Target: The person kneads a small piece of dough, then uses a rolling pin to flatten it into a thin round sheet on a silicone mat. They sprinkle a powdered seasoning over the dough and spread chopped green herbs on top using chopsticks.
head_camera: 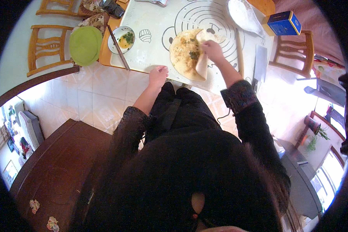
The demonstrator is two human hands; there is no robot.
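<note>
A round, flat sheet of dough (pixel 181 55) lies on a white silicone pastry mat (pixel 150 55), spread with brownish seasoning and chopped green onion. Its right side is folded over toward the middle. My right hand (pixel 213 51) grips the folded flap of dough (pixel 202 62) near its upper part. At the mat's front edge, left of the dough, rests my left hand (pixel 158 76); its fingers are curled in and nothing shows in them. A white bowl (pixel 110 43) holds a yellow liquid and chopped greens, with a pair of chopsticks (pixel 118 50) laid across it.
Right of the dough lie a wooden rolling pin (pixel 239 55) and a cleaver (pixel 260 62) with a dark handle. A floury white bag (pixel 243 14) and a blue box (pixel 284 24) stand behind. Wooden chairs (pixel 47 49) flank the table, one with a green cushion (pixel 86 45).
</note>
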